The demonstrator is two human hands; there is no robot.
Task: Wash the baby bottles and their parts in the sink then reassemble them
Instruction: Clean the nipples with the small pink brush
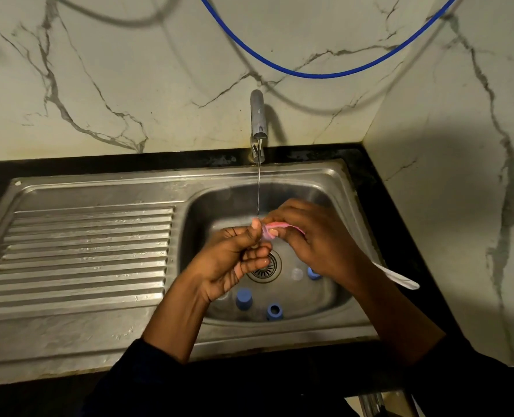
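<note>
**Inspector:** Head view. The person's left hand (234, 260) has its fingers curled inward. Thumb and forefinger pinch a small pale part (263, 235) where the water stream (258, 188) from the tap (258, 115) lands. The fingers cover most of the part, so its type cannot be told.

**Reviewer:** And the right hand (315, 239)?

**Inspector:** Its fingers are clamped on the pink head of a bottle brush (281, 226), which touches the left fingertips. The white handle runs out behind the right wrist and past the basin's edge.

**Reviewer:** Where are the other parts?

**Inspector:** They lie below the fingers on the floor of the sink basin (219, 206). A blue cap (244, 298) sits below the left palm, and a blue ring (274, 311) lies beside it, nearer the person. Another blue piece (313, 273) and a clear piece (297, 273) lie under the right wrist. No bottle body is in sight.

**Reviewer:** What are the hazards?

**Inspector:** There are three, all by judgement. First, the pinch is small and wet, so a hard push from the brush could pop the part out of the fingers. It would fall toward the drain strainer (269, 267), which sits just under the left fingertips. Second, the long handle trails behind the wrist and could knock against the basin's rim as the wrist turns, jarring the grip. Third, the loose pieces lie close around the strainer, where runoff or a dropped part could shift them onto it. Washing appears to be at an early stage, and reassembly has not begun.
</note>
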